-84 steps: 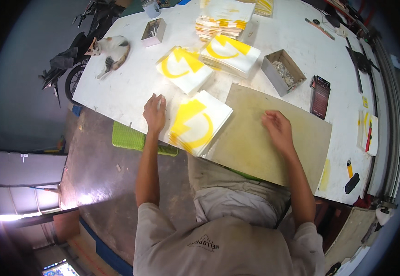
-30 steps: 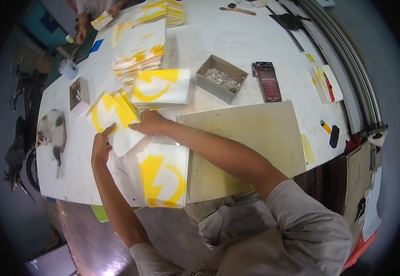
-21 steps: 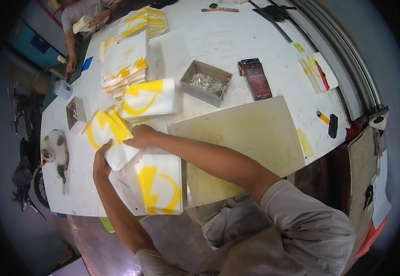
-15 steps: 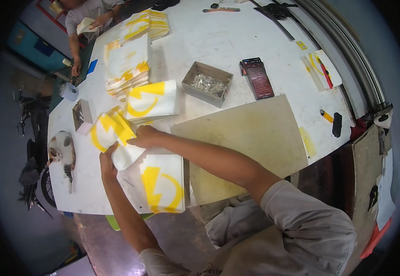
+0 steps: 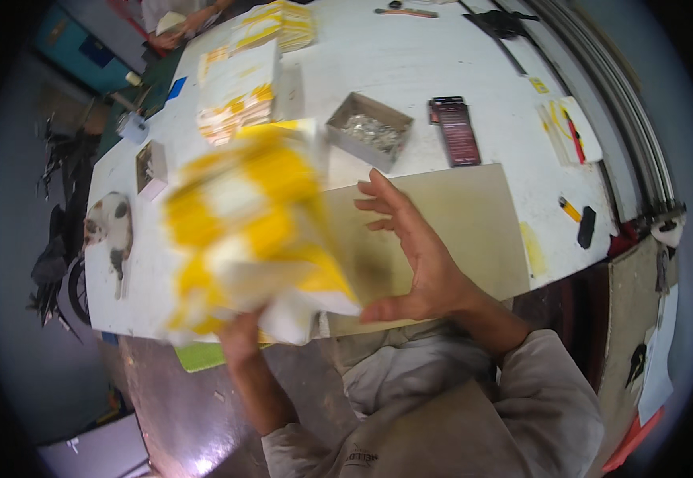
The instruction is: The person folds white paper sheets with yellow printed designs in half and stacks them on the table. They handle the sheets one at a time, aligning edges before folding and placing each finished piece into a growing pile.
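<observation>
My left hand (image 5: 243,334) is closed on the near edge of a bundle of white sheets with yellow print (image 5: 243,227). The bundle is lifted over the near left part of the table, smeared by motion, its lower edges fanned. Just right of it, my right hand (image 5: 426,271) is open, fingers spread and thumb apart, above a beige board (image 5: 474,223). The thumb tip comes close to the bundle's corner; whether they touch I cannot tell. Behind the bundle, another printed pile is mostly hidden.
Taller printed stacks (image 5: 239,88) stand farther back. A grey box (image 5: 354,150) of small shiny pieces and a phone (image 5: 461,137) lie beyond the board. Left are a small box (image 5: 154,188) and a cat (image 5: 111,225). An orange-handled cutter (image 5: 570,209) is at right. Another person's hands (image 5: 195,20) show at the far left.
The bundle, earlier gripped by both hands at the left, has risen and moved right in my left hand. My right hand has let go, opened and drawn back rightward.
</observation>
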The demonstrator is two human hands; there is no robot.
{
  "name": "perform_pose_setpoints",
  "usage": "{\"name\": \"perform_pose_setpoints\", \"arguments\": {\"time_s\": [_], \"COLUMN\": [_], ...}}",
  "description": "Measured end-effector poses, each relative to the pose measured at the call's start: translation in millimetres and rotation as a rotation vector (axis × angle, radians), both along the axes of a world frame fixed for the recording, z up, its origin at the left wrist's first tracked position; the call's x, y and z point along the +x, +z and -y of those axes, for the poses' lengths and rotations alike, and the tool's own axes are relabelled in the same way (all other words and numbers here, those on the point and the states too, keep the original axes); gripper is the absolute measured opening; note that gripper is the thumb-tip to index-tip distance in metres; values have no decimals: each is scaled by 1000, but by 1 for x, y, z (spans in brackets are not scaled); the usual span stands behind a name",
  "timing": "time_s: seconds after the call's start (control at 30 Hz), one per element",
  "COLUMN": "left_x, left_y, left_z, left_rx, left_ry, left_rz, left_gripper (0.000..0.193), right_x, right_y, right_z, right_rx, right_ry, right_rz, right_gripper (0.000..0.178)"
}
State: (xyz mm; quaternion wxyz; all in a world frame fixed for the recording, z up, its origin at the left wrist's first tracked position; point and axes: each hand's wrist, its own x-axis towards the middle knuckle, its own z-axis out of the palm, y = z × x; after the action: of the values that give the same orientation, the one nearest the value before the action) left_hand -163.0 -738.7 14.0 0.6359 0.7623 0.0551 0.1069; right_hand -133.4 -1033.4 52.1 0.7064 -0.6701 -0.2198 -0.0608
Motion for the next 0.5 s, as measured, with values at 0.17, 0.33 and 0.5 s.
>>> {"name": "perform_pose_setpoints", "arguments": {"time_s": [0.17, 0.33, 0.5], "left_x": [-6, 2, 11], "left_y": [-36, -38, -72], "left_z": [106, 156, 176], "left_rx": [-397, -178, -243], "left_ry": [-453, -586, -589], "left_rz": [-88, -98, -212], "left_gripper": [64, 58, 76], "right_x": [-33, -58, -55], "right_y": [-28, -44, -78], "right_z": [70, 118, 128], "right_rx": [-58, -157, -195], "right_ry": [11, -86, -124], "right_rz": [-191, -68, -197], "right_gripper": [84, 57, 68]}}
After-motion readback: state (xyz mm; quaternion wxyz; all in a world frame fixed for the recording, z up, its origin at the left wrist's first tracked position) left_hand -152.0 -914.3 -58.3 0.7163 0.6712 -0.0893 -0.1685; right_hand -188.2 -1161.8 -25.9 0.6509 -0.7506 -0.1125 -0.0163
